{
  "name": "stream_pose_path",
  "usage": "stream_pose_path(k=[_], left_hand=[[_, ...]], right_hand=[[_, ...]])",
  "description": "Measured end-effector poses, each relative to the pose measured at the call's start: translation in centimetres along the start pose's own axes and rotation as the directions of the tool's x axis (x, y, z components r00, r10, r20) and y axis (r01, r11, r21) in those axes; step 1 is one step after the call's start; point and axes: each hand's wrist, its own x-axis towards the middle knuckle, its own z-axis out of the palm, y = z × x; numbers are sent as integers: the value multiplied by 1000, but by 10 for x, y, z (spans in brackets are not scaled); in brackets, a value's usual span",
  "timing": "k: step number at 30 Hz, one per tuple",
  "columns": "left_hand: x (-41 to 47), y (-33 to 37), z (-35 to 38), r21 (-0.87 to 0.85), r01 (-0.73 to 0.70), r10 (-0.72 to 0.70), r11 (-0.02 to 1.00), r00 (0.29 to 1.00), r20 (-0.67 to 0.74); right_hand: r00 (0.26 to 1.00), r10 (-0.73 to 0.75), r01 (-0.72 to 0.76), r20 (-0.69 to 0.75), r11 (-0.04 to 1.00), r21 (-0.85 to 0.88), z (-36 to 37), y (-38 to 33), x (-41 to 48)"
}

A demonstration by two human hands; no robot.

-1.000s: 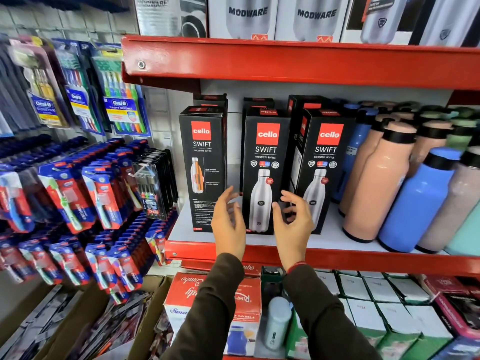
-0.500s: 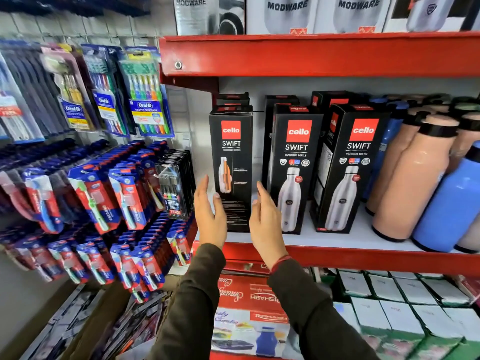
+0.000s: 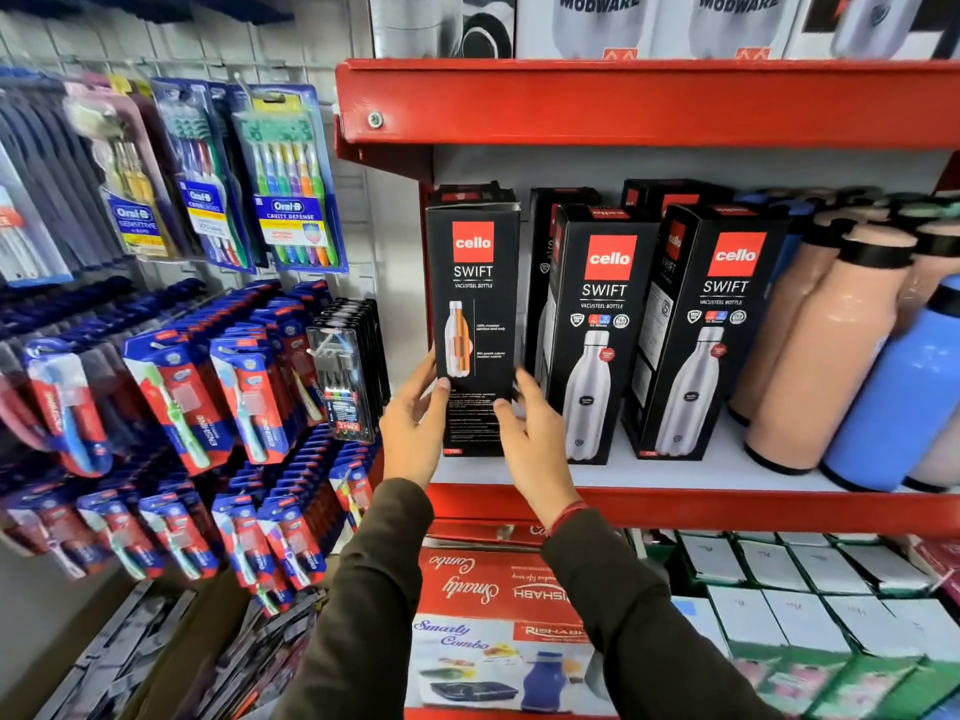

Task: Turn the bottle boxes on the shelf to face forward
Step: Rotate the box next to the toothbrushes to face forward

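At the left end of the red shelf [image 3: 727,506], the leftmost box [image 3: 474,324] stands upright beside two more boxes [image 3: 670,330], gripped between both hands: left hand [image 3: 413,433] fingers on its left edge, right hand [image 3: 535,439] on its right edge, thumbs on the front.
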Motion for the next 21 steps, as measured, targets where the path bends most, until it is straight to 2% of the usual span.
stream_pose_path(k=[6, 14, 17, 20, 21], left_hand=[[-4, 18, -2, -132, 63, -67, 989, 997, -26], [-18, 14, 4, -126, -21, 5, 992, 992, -127], [-13, 13, 0, -58, -70, 62, 996, 989, -132], [0, 8, -7, 133, -120, 132, 984, 987, -92], [4, 7, -9, 180, -105, 116, 978, 992, -52]], right_hand=[[998, -65, 64, -8, 995, -74, -2, -10, 6], [991, -60, 47, -117, 993, -110, 3, -14, 10], [992, -54, 43, -119, 995, -92, 2, -13, 13], [994, -50, 41, -92, 994, -98, 1, -10, 15], [996, -55, 47, -77, 994, -101, 1, -9, 14]])
